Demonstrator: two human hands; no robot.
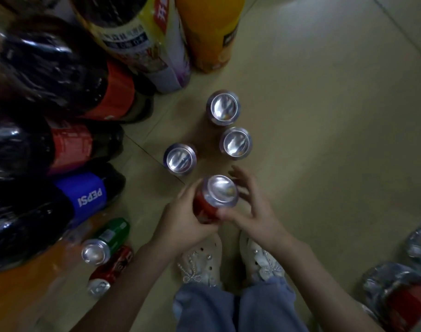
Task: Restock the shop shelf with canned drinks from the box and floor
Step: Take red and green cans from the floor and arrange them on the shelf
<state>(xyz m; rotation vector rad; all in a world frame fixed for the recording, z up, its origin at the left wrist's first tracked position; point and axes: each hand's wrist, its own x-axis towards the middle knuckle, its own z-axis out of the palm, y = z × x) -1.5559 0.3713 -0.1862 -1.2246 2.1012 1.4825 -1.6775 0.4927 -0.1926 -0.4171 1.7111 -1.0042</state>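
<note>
A red can [215, 198] is held above the floor, its silver end facing the camera. My left hand [184, 215] grips its side from the left. My right hand [249, 207] touches it from the right, thumb on the red side and fingers spread. Three cans stand on the tiled floor beyond my hands: one at the far end [223, 108], one to its right [236, 143] and one on the left [180, 159]. On the left a green can [105, 242] and a red can [111, 269] show their ends too. No shelf or box is in view.
Large shrink-wrapped cola bottles [61, 149] and a Pepsi bottle [85, 195] crowd the left side. A yellow-labelled bottle [142, 39] and an orange bottle [209, 32] stand at the top. More wrapped bottles [401, 288] sit at bottom right. My white shoes [202, 259] are under my hands.
</note>
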